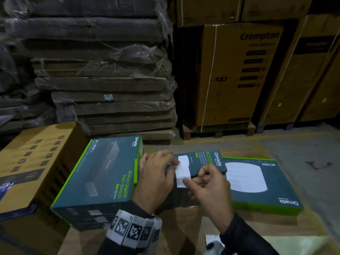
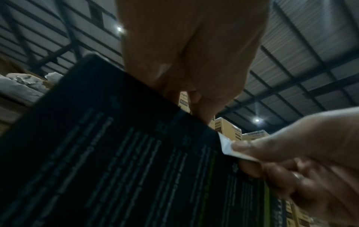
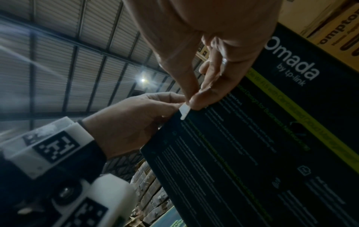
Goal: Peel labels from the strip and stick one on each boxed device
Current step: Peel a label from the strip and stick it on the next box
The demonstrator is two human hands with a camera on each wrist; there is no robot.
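Note:
A small dark teal AC1350 access-point box [image 1: 206, 161] is held tilted up in front of me. My left hand [image 1: 173, 163] grips its upper edge, fingertips by the left side of a white label strip [image 1: 183, 170] that lies across the box. My right hand [image 1: 187, 180] pinches the strip's lower end between thumb and forefinger. The right wrist view shows that pinch on the white label [image 3: 183, 110] at the box's edge [image 3: 233, 153]. A 10-port switch box [image 1: 103, 173] lies to the left and a larger AC1350 box [image 1: 257, 181] to the right.
The boxes lie on a brown cardboard surface [image 1: 184, 227]. A printed brown carton [image 1: 36, 162] stands at the left. Behind are a shrink-wrapped stack of flat cardboard [image 1: 103, 80] and tall Crompton cartons [image 1: 239, 74] on a pallet. Concrete floor [image 1: 303, 153] runs along the right.

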